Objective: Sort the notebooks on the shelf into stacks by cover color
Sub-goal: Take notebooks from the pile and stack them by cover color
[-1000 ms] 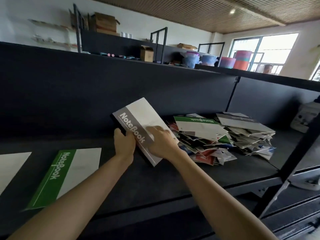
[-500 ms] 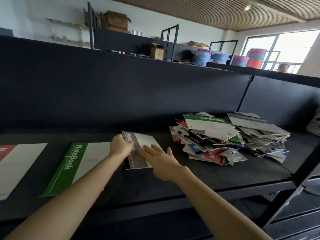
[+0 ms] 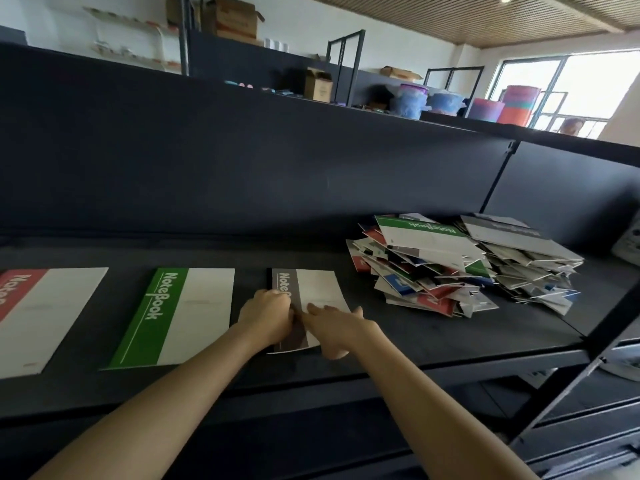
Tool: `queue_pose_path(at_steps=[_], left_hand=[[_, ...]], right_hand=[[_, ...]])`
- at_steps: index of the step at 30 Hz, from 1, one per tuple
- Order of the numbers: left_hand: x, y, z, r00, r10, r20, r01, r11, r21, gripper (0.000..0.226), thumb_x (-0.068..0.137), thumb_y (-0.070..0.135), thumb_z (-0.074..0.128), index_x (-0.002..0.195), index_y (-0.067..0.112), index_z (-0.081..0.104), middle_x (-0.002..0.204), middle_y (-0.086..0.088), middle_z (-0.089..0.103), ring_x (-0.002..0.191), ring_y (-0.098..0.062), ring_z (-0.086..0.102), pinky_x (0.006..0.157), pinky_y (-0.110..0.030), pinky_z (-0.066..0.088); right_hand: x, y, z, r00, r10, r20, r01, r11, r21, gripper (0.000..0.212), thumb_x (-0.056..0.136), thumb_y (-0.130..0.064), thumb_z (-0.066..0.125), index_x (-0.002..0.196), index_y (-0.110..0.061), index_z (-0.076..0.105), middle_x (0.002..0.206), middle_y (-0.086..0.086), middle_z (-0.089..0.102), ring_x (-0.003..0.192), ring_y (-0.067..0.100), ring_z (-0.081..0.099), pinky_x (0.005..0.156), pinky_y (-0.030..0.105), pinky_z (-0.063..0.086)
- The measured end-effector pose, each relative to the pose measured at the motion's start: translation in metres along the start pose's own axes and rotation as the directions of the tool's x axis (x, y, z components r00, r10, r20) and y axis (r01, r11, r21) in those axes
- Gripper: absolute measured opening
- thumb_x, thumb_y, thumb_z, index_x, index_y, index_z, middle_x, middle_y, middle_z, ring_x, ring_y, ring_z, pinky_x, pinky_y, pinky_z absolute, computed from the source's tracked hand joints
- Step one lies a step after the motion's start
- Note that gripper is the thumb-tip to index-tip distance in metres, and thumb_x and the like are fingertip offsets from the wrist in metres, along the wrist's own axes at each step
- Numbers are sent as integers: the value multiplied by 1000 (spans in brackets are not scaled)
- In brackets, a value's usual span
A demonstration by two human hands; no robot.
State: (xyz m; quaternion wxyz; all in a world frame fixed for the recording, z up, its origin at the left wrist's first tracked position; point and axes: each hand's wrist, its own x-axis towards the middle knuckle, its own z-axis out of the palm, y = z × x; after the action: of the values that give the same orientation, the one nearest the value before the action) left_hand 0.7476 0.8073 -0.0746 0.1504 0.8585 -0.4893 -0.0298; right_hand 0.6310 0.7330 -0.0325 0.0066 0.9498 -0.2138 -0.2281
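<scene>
A grey-and-white notebook (image 3: pixel 317 289) lies flat on the black shelf (image 3: pixel 450 341), right of a green notebook (image 3: pixel 180 315) and a red notebook (image 3: pixel 45 313). My left hand (image 3: pixel 268 315) has its fingers curled on the grey notebook's left edge. My right hand (image 3: pixel 337 325) rests flat on its white part with straight fingers. A messy pile of mixed notebooks (image 3: pixel 443 268) sits further right on the shelf, with a green one on top and a grey one at its right side.
The shelf's dark back panel (image 3: pixel 242 174) rises behind the notebooks. A slanted black post (image 3: pixel 588 362) stands at the right front. Boxes and coloured tubs sit on the upper level (image 3: pixel 415 98). Lower shelves show below right.
The grey notebook went from tilted in both hands to lying flat on the shelf beside the green one. My right hand now presses on it flat.
</scene>
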Motion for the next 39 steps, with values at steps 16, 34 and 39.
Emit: queue_pose_path(at_steps=[16, 34, 39], left_hand=[[-52, -20, -21, 978, 204, -50, -209, 971, -114, 34, 96, 22, 47, 128, 13, 57, 132, -4, 54, 125, -20, 44, 102, -30, 37], [27, 112, -10, 973, 213, -89, -224, 965, -137, 46, 96, 24, 49, 139, 16, 40, 144, -4, 41, 135, -22, 35, 105, -33, 34], [43, 131, -2, 981, 171, -92, -181, 977, -109, 46, 97, 27, 46, 141, 15, 38, 144, -3, 42, 135, -20, 34, 105, -29, 33]], right_hand=[[-16, -29, -5, 939, 342, -45, -335, 936, 109, 59, 90, -7, 46, 144, -21, 30, 150, 8, 19, 142, 34, 7, 104, 74, 8], [-27, 97, -2, 694, 424, -582, -184, 886, 425, 49, 86, -13, 51, 135, -14, 44, 140, 9, 41, 132, 31, 30, 107, 49, 30], [-9, 136, -15, 660, 350, -665, -161, 930, 330, 53, 87, -15, 52, 139, -12, 40, 143, 8, 38, 133, 28, 29, 109, 43, 26]])
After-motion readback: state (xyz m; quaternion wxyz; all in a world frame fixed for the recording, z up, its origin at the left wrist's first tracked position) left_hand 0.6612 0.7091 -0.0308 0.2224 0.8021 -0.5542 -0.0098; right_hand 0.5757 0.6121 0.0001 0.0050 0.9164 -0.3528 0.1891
